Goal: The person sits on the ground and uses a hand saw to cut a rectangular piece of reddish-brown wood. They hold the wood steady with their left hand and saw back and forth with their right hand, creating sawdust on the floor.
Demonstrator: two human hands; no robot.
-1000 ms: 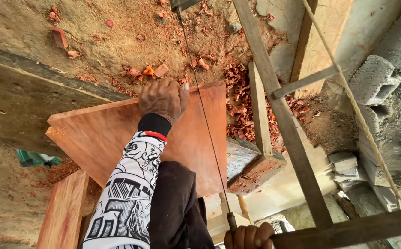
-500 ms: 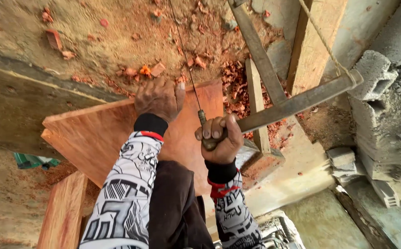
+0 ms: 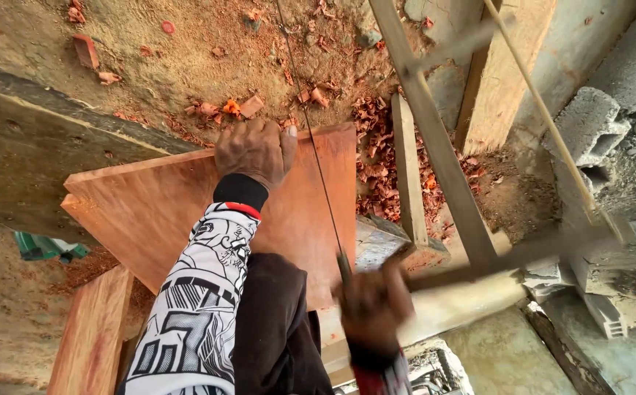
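Head view, single entry.

Item: reddish wooden board, broad and flat, recorded at the centre of the scene, its far edge lying over ground strewn with red wood chips.

Left hand: laid palm down on the far edge of the board, fingers curled over that edge and pressed to the wood. A sleeve with a black-and-white printed pattern was worn on that arm, with a black cuff edged in red.

Right hand: seen blurred at the near right edge of the board, fingers closed round the near end of a wooden frame saw. Exact finger placement could not be told because of the blur.

Saw blade: thin and dark, run from the right hand towards the far side, crossing the board just to the right of the left hand. The frame's bars were held to the right of the board, a taut cord stretched along the far right side.

Surroundings: a second reddish plank at near left; grey concrete blocks at right; a pale upright timber at far right; dark trousers below the left arm.
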